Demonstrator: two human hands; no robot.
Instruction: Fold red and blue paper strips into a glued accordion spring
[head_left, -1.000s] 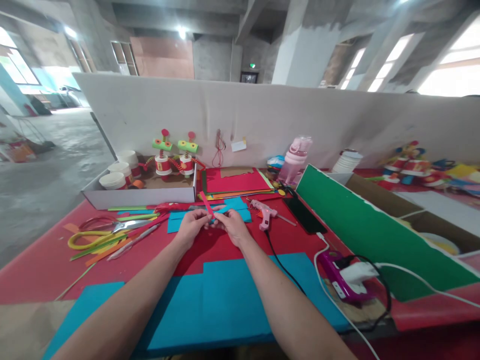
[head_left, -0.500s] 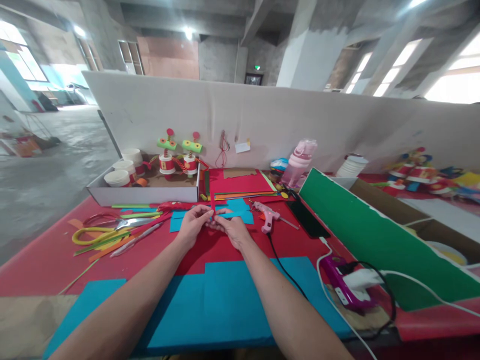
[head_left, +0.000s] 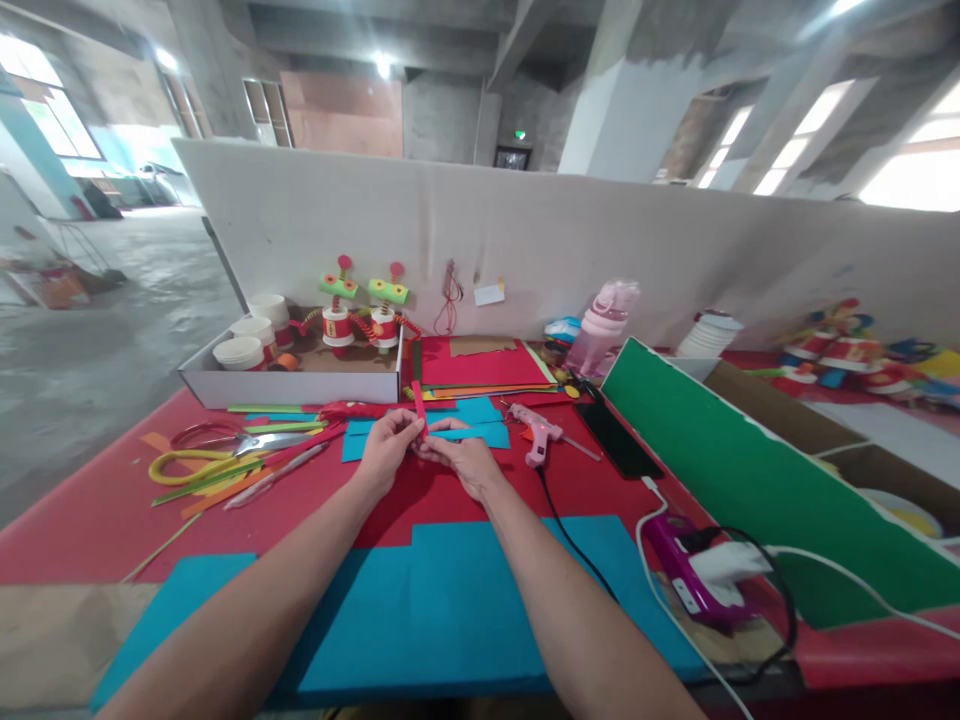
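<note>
A narrow red paper strip (head_left: 419, 402) stands up between my two hands, its lower end at the fingertips, with a blue strip (head_left: 452, 434) stretching to the right across the fingers. My left hand (head_left: 390, 448) pinches the paper strips from the left. Fingertips together, my right hand (head_left: 465, 458) meets it from the other side and holds the same strips. Behind and under the hands lie blue paper pieces (head_left: 487, 410) on the red table cover (head_left: 375, 515). Just right of my right hand is a pink glue gun (head_left: 537, 432).
Scissors (head_left: 196, 465) and coloured strips lie left. A white box (head_left: 292, 388) holds cups and two paper figures. To the right are a black phone (head_left: 619, 440), a purple power strip (head_left: 697, 585), a green panel (head_left: 750, 480) and a pink bottle (head_left: 604, 325).
The red strip has tipped to the left at its top. Both hands stay close together; the whole view has shifted slightly.
</note>
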